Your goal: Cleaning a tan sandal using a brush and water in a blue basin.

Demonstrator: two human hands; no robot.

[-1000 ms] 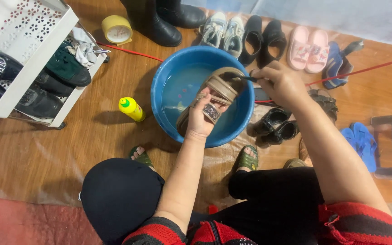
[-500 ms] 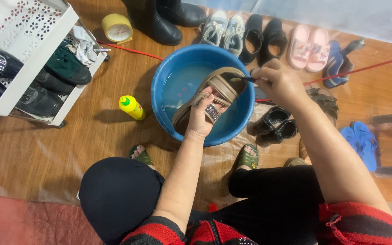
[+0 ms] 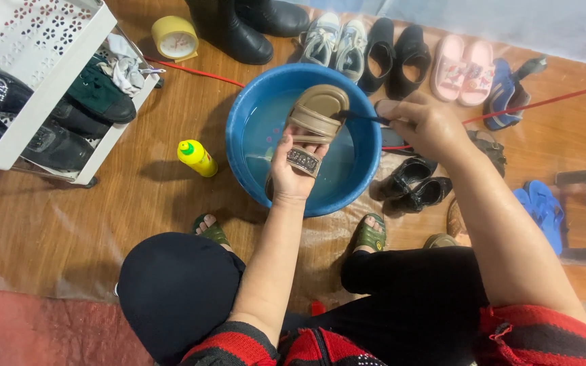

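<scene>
My left hand (image 3: 291, 171) grips a tan sandal (image 3: 317, 116) by its heel end and holds it tilted over a blue basin (image 3: 252, 102) with water in it. My right hand (image 3: 428, 125) is closed on a thin dark brush (image 3: 361, 117), its tip touching the sandal's toe end. Both hands are above the basin, which stands on the plastic-covered wooden floor between my knees.
A yellow bottle (image 3: 197, 157) lies left of the basin. A white shoe rack (image 3: 32, 88) with dark shoes stands at the far left. Black boots (image 3: 239, 27), sneakers (image 3: 337, 41), pink slippers (image 3: 462, 68), blue sandals (image 3: 544, 210) and black shoes (image 3: 415, 184) ring the basin.
My left hand has turned the sandal more upright, its toe now pointing away from me. My right hand with the brush has stayed at the toe end.
</scene>
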